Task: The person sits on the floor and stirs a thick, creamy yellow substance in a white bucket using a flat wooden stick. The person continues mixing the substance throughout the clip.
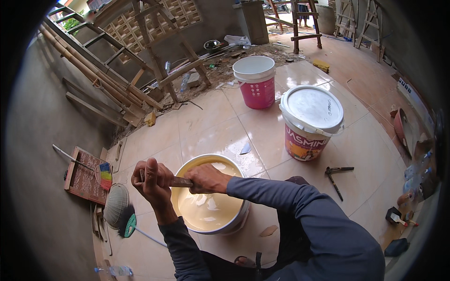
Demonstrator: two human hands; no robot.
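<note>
A round white bucket (239, 224) of smooth cream-yellow paint (204, 210) stands on the tiles in front of me. My left hand (153, 183) is wrapped round the upper end of a wooden stick (181, 181) at the bucket's left rim, thumb up. Over the paint, my right hand (207, 179) is closed round the same stick farther along. The stick slants across the rim; its lower end is hidden by my right hand or the paint. Both sleeves are dark grey-blue.
A lidded paint bucket (304, 140) and an open pink-and-white bucket (255, 91) stand ahead. A black metal tool (335, 177) lies at right. Brooms, a woven hat (116, 206) and a water bottle (115, 270) are at left. Wooden trestles (173, 75) and rubble lie beyond.
</note>
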